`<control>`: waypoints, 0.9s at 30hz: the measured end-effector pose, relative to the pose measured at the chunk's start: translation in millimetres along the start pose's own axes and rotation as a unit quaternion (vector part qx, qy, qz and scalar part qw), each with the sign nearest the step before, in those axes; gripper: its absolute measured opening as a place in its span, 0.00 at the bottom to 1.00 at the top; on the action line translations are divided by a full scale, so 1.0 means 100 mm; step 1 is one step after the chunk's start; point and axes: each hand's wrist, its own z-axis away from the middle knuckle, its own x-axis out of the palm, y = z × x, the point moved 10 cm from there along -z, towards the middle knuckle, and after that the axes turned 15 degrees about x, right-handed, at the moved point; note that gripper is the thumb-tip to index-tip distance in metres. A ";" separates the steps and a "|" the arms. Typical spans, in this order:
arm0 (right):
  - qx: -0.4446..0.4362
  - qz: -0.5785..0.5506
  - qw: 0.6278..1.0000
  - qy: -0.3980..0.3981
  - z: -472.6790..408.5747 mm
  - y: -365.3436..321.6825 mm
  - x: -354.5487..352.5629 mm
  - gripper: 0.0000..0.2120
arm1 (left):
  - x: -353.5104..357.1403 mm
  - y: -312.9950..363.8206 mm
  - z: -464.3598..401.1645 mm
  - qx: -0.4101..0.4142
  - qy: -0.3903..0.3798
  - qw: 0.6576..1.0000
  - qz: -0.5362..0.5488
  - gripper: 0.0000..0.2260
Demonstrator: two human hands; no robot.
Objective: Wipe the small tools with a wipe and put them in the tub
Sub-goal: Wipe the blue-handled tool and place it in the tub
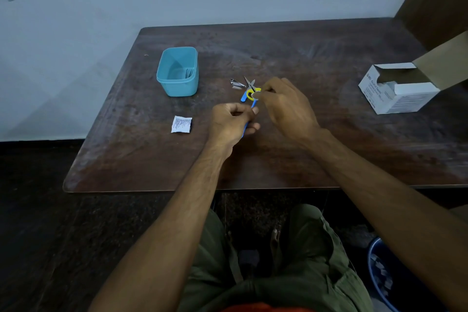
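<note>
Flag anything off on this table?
Nothing spilled or damaged. Only loose ends: a torn wipe packet lies on the table left of the left hand, and the wipe box sits open at the right edge.

- A slim blue tool (pixel 244 129) is gripped in the left hand (pixel 231 121); its tip sticks up past the fingers, its kind unclear.
- Small scissors (pixel 249 88) with yellow and blue handles lie on the counter (pixel 304 159), blades pointing away, just beside the right hand (pixel 286 106).
- Metal nail clippers (pixel 236 82) lie just left of the scissors.
- The teal tub (pixel 178 71) stands open, farther left; something thin leans inside.
- A white wipe sachet (pixel 181 124) lies flat, nearer than the tub.
</note>
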 end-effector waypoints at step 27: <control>0.463 -0.554 0.673 -0.157 0.30 0.51 0.54 0.02 | 0.09 -0.05 0.06 -0.053 -0.019 0.996 0.072 0.11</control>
